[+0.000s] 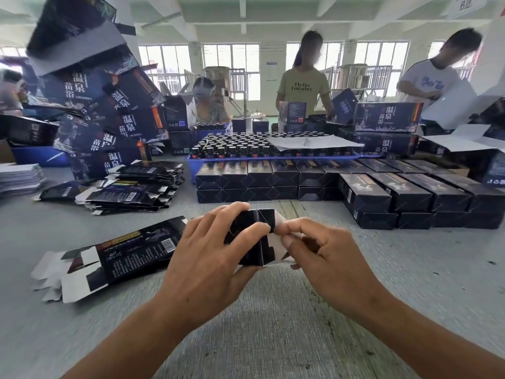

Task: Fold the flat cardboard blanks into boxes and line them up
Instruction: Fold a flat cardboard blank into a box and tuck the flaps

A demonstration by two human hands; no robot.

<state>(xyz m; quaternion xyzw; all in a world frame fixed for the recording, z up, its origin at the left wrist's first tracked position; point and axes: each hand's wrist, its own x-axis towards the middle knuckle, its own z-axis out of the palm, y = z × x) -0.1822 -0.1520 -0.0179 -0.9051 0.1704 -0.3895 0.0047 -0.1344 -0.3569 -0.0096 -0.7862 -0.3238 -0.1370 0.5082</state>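
Grey table (273, 310): dark box (252, 242), prob. half-folded.

A blue tray (191, 166) sits on the grey bench (273, 310) at its far side, packed with small dark bottles (235, 146). A white sheet of paper (311, 142) lies across the bottles on the right. Behind the tray, a person in a yellow shirt (303, 88) stands. To the left sits a seated person (210, 105), and a person in a white shirt (431, 77) leans in at far right. Large windows (232, 64) line the back wall.
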